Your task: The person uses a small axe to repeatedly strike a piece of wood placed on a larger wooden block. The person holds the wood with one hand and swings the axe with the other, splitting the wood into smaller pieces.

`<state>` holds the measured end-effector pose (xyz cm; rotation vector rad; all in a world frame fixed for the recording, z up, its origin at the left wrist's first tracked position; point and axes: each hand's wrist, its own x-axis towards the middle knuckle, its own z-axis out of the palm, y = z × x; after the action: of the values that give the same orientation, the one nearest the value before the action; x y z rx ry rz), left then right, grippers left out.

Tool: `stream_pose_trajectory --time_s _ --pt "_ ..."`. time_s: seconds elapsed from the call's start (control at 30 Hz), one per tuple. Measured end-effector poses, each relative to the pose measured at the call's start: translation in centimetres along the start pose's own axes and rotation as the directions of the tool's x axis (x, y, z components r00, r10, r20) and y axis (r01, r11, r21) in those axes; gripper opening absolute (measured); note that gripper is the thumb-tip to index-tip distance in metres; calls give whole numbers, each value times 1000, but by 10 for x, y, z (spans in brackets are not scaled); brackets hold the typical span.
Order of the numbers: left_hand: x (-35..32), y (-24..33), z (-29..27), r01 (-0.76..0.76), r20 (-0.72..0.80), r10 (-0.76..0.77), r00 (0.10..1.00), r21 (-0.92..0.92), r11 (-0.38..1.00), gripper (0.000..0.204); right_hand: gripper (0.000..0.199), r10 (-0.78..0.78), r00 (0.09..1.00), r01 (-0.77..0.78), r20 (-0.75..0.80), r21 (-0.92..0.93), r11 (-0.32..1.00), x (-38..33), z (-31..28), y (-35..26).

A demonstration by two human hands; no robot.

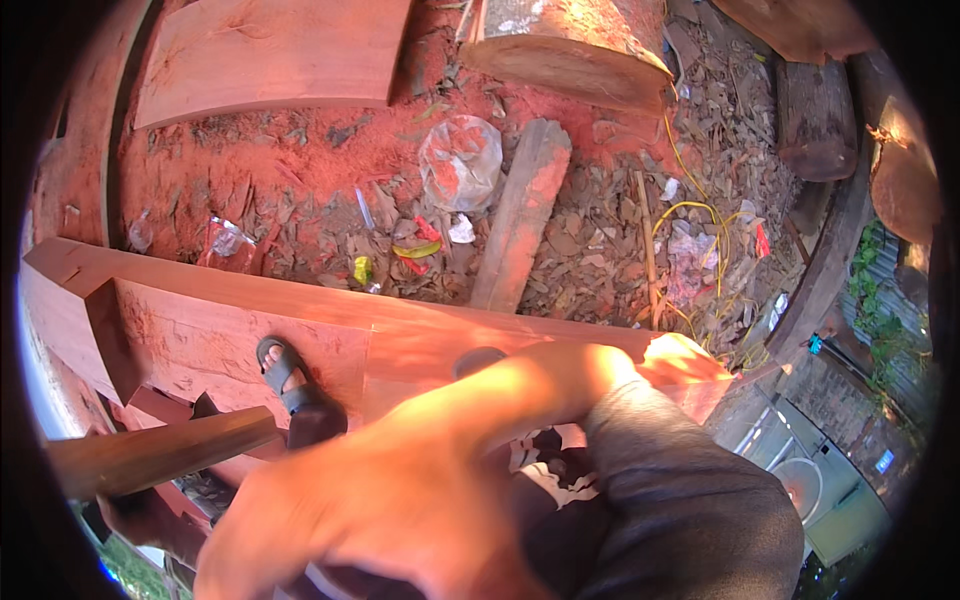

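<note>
My right hand (380,510), bare and smeared by motion, reaches across the lower middle from a grey sleeve (690,510). Its fingers are too blurred to tell what they hold, if anything. At the lower left a short wooden bar (170,450) juts in. Under it is a shadowed, skin-toned shape (150,522) that may be my left hand; its fingers and grip are not clear. A foot in a dark sandal (285,375) rests on a long reddish timber piece (230,320), and the toe of another sandal (480,360) shows behind my arm.
Beyond the timber, leaf litter and red sawdust cover the ground. A weathered plank (525,215), a plastic bag (460,165) and a yellow cord (715,220) lie there. A wide board (270,55) and a cut log (570,65) are farther off, with more logs (815,120) at right.
</note>
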<state>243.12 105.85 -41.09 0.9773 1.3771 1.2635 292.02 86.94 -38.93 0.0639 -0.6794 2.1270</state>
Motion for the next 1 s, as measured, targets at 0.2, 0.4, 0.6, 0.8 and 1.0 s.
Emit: stream_pose_trajectory --time_s 0.2,0.4,0.6,0.8,1.0 --pt "-26 3 -12 -55 -67 56 996 23 998 58 77 -280 903 363 326 -231 902 13 7 21" --pt "-51 14 -19 -133 -87 133 987 3 991 56 70 -331 940 337 87 -398 853 -1 14 46" --pt "-81 26 -1 -176 -61 174 983 -27 984 55 64 -375 925 287 -66 -526 800 -8 25 66" --pt "-122 45 14 -309 -131 298 945 -74 948 54 57 -322 938 207 -130 -537 818 -15 49 69" --pt "-140 68 22 -357 -119 381 917 185 916 49 51 -310 936 188 -168 -505 842 -9 60 89"
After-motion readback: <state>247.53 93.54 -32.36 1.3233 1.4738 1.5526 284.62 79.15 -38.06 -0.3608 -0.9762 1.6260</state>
